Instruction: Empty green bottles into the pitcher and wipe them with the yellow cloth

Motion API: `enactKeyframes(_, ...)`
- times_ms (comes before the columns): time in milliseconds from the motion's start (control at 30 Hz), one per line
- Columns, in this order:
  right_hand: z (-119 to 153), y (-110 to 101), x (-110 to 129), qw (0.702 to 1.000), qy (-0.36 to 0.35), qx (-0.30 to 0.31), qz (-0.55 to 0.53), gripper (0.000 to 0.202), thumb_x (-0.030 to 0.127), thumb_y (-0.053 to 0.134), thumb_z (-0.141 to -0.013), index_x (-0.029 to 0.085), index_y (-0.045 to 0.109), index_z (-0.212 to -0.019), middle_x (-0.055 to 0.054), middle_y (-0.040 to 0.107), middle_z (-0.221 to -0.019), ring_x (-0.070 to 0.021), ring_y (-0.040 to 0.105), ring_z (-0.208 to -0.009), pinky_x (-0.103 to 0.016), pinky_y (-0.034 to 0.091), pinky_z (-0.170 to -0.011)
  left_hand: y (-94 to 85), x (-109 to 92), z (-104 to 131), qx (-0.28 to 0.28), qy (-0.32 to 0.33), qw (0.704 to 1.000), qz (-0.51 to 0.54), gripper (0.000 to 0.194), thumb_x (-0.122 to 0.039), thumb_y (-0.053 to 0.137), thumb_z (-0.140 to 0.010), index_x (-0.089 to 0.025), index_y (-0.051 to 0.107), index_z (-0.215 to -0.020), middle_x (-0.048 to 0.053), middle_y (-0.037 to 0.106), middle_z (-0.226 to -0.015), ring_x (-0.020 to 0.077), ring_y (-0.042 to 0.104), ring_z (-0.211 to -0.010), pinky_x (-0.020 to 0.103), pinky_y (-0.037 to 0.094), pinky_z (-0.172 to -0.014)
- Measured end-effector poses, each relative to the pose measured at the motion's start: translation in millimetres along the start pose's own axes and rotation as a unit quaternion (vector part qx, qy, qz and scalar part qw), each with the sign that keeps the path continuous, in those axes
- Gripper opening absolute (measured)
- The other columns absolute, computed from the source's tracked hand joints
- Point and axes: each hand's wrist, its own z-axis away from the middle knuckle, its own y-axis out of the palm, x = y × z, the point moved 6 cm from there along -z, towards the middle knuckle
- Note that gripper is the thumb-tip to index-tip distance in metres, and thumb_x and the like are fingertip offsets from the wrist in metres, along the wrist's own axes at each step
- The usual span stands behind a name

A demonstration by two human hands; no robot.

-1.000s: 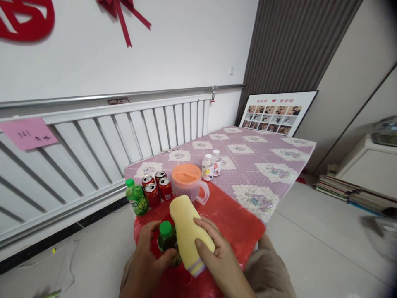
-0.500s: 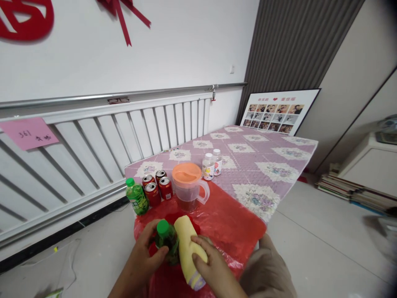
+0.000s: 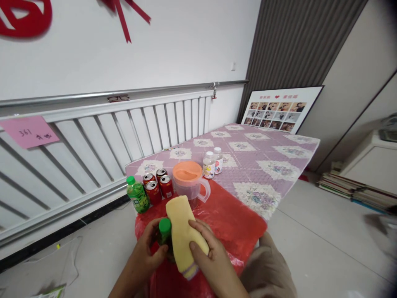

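Observation:
My left hand is wrapped round a green-capped bottle that stands at the near part of the red plastic sheet. In my right hand is a folded yellow towel, its striped end toward me. The towel lies against the bottle's right side and covers part of it. Behind the towel stands a clear pitcher with an orange lid and a handle on its right.
Several red cans and another green bottle stand left of the pitcher. Two small white-capped bottles are behind it on the flowered tablecloth. A white radiator runs along the wall.
My right hand has raised the towel and shifted it slightly left, so it hides more of the bottle and the pitcher's lower part. My left hand keeps its grip.

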Motion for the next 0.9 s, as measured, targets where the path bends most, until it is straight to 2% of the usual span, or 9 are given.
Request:
enactKeyframes(133,-1,-1,-36,0.999,0.040,-0.003,0.029,0.040,0.029,0.055,-0.076,0.017,0.065,-0.113,-0.013,0.063,-0.122,-0.0263,0.059,-0.113,-0.041,0.046,-0.098,-0.6,3,1,-0.002,-0.002,1.000,-0.001,0.049,-0.025,0.060,-0.078,-0.022,0.042,-0.124,0.011,0.056,-0.129,0.0279,0.053,-0.120,0.043,0.043,-0.103)
enactKeyframes(233,1,-1,-56,0.996,0.026,0.005,0.090,0.038,0.024,0.056,-0.074,0.017,0.067,-0.109,-0.013,0.065,-0.117,-0.0262,0.059,-0.113,-0.042,0.044,-0.100,-1.8,5,1,-0.009,0.000,1.000,0.001,0.053,-0.027,0.062,-0.078,-0.022,0.042,-0.127,0.012,0.053,-0.133,0.0290,0.050,-0.124,0.043,0.040,-0.106)
enactKeyframes(333,4,0,-65,0.991,0.001,0.017,0.134,0.038,0.020,0.057,-0.071,0.018,0.068,-0.107,-0.012,0.065,-0.116,-0.0256,0.059,-0.112,-0.041,0.044,-0.100,-1.4,4,0,0.009,0.003,1.000,0.003,0.054,-0.028,0.061,-0.079,-0.021,0.041,-0.128,0.012,0.050,-0.137,0.0299,0.047,-0.128,0.044,0.040,-0.106)
enactKeyframes(467,6,-3,-57,0.988,-0.020,0.010,0.151,0.039,0.019,0.056,-0.073,0.019,0.066,-0.111,-0.012,0.063,-0.119,-0.0250,0.059,-0.114,-0.039,0.046,-0.099,-4.3,2,-2,0.028,0.008,0.999,-0.012,0.053,-0.029,0.059,-0.080,-0.022,0.042,-0.130,0.012,0.050,-0.138,0.0297,0.045,-0.130,0.044,0.038,-0.107)
enactKeyframes(567,7,-9,-41,0.989,-0.027,-0.015,0.141,0.039,0.024,0.054,-0.078,0.018,0.064,-0.115,-0.013,0.059,-0.125,-0.0257,0.054,-0.120,-0.038,0.045,-0.101,-7.5,5,0,0.011,0.008,0.999,-0.044,0.056,-0.027,0.059,-0.080,-0.023,0.041,-0.133,0.011,0.046,-0.142,0.0297,0.045,-0.130,0.044,0.038,-0.107)
enactKeyframes(633,9,-13,-29,0.990,-0.033,-0.027,0.132,0.039,0.026,0.053,-0.080,0.020,0.062,-0.118,-0.012,0.055,-0.130,-0.0253,0.051,-0.124,-0.037,0.043,-0.103,-8.3,8,2,-0.022,0.004,0.997,-0.075,0.063,-0.027,0.062,-0.077,-0.024,0.038,-0.135,0.011,0.046,-0.142,0.0300,0.048,-0.127,0.043,0.042,-0.104)
enactKeyframes(733,13,-13,-10,0.990,-0.070,-0.029,0.116,0.039,0.026,0.053,-0.082,0.024,0.060,-0.120,-0.010,0.052,-0.133,-0.0236,0.048,-0.127,-0.034,0.042,-0.104,-7.8,11,7,-0.103,-0.009,0.986,-0.129,0.069,-0.029,0.069,-0.071,-0.025,0.039,-0.133,0.011,0.054,-0.133,0.0298,0.057,-0.115,0.042,0.050,-0.093)
enactKeyframes(800,15,-10,-2,0.989,-0.098,-0.017,0.106,0.040,0.025,0.053,-0.082,0.025,0.059,-0.121,-0.009,0.052,-0.133,-0.0225,0.049,-0.126,-0.033,0.043,-0.103,-5.6,11,9,-0.144,-0.016,0.977,-0.155,0.065,-0.033,0.071,-0.068,-0.024,0.044,-0.127,0.010,0.059,-0.123,0.0288,0.062,-0.106,0.042,0.053,-0.087)
enactKeyframes(900,13,-4,-7,0.990,-0.093,0.001,0.108,0.040,0.024,0.052,-0.081,0.023,0.060,-0.120,-0.011,0.052,-0.131,-0.0220,0.052,-0.122,-0.033,0.045,-0.101,-2.4,10,9,-0.161,-0.022,0.973,-0.165,0.057,-0.034,0.070,-0.068,-0.022,0.050,-0.120,0.008,0.065,-0.111,0.0276,0.064,-0.098,0.042,0.053,-0.084)
